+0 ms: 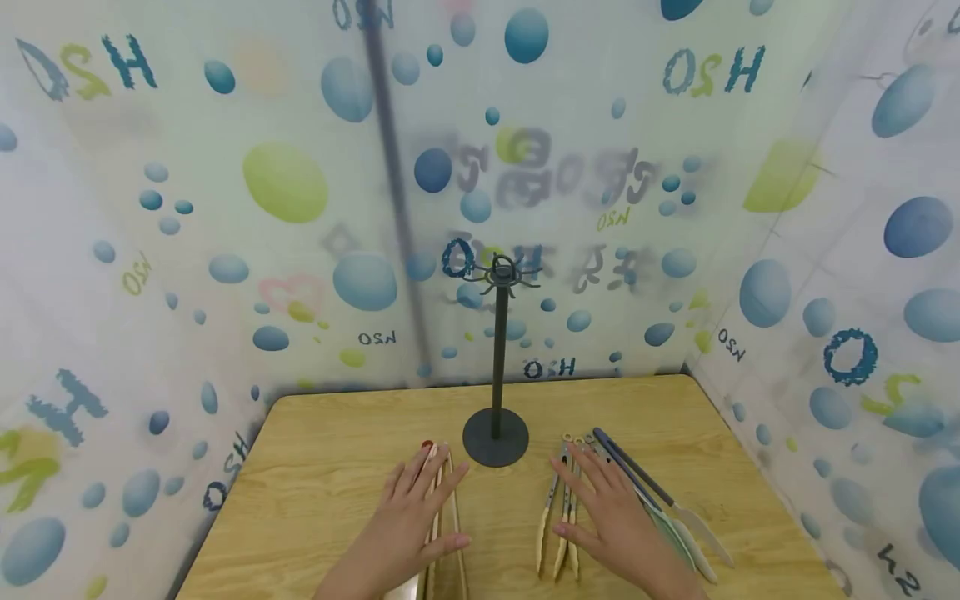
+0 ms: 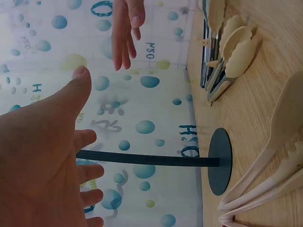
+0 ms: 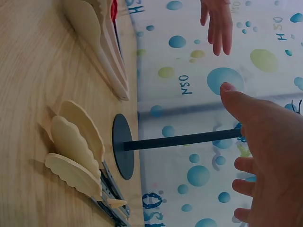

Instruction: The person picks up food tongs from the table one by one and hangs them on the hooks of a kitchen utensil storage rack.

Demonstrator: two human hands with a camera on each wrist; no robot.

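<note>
Both hands hover above a wooden table with fingers spread, holding nothing. My left hand (image 1: 405,521) is over a group of long pale utensils (image 1: 458,542); one broad paddle-shaped head (image 2: 286,109) shows in the left wrist view. My right hand (image 1: 618,517) is above several tongs (image 1: 543,533) with cream scalloped tips (image 3: 71,139). Beside it on the right lie long-handled spatula-like utensils (image 1: 701,529), partly hidden by the hand. Between and beyond the hands stands a dark upright rack (image 1: 499,358) with a round base (image 1: 480,446) and bare hooks (image 1: 504,275) at its top.
The table (image 1: 337,442) meets a patterned curtain (image 1: 360,200) at its back, and more curtain hangs along both sides. Something red (image 1: 428,444) shows near the tips of the left hand's fingers. A dark vertical bar shows through the back curtain.
</note>
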